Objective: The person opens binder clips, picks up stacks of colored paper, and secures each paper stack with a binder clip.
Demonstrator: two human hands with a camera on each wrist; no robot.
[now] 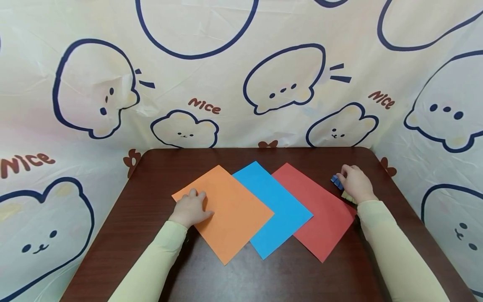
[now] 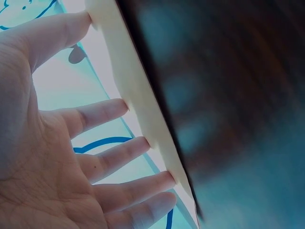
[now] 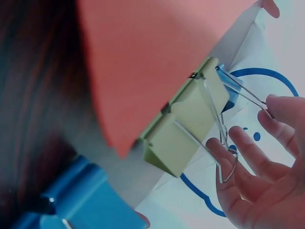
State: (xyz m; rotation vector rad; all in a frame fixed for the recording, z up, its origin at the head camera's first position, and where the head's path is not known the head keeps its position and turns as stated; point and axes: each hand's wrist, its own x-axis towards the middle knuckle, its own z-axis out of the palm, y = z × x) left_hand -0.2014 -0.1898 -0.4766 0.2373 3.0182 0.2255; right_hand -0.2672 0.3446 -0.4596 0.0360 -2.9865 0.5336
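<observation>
In the head view, three square sheets lie fanned on the table: an orange sheet (image 1: 234, 209), a blue sheet (image 1: 281, 209) and a red sheet (image 1: 324, 222). My left hand (image 1: 189, 208) rests its spread fingertips on the orange sheet near its left corner. At the table's right, my right hand (image 1: 356, 183) pinches a wire handle of a blue binder clip (image 3: 233, 88) between thumb and index finger. Beside it a yellow-green binder clip (image 3: 188, 121) stands by the red sheet's edge. Another blue binder clip (image 3: 90, 200) shows in the right wrist view; in the head view it is hidden.
The dark brown table (image 1: 245, 281) has a back edge against a pale curtain (image 1: 234, 79) printed with blue-outlined cartoon bears. More curtain hangs along the left and right sides.
</observation>
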